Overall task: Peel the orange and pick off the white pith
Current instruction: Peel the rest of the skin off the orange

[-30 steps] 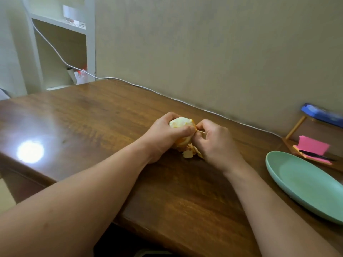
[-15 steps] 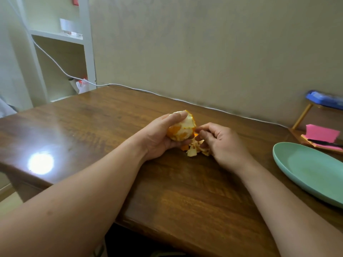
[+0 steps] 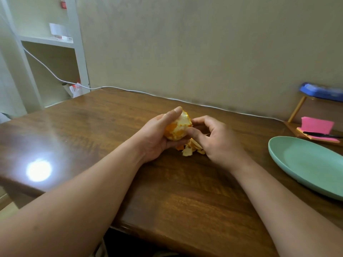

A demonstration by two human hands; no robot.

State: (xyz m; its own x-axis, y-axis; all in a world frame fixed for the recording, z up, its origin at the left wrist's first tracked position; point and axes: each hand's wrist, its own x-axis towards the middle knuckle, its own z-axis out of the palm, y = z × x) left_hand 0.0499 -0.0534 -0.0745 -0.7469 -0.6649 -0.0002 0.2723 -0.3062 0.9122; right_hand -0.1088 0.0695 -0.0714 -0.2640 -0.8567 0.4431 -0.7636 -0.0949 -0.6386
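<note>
A mostly peeled orange, orange flesh patched with white pith, is held just above the wooden table. My left hand grips it from the left, thumb over the top and fingers underneath. My right hand is at the orange's right side, with thumb and forefinger curled against the fruit's surface. Whether they pinch any pith I cannot tell. A small heap of peel scraps lies on the table under the hands.
A pale green plate sits at the right. Behind it a small wooden stand carries pink sticky notes with a black pen and a blue object. A white cable runs along the wall. A lamp glare shines at the left.
My left hand has turned the orange and lifted it slightly. My right hand left the peel heap and came back up to the fruit's right side.
</note>
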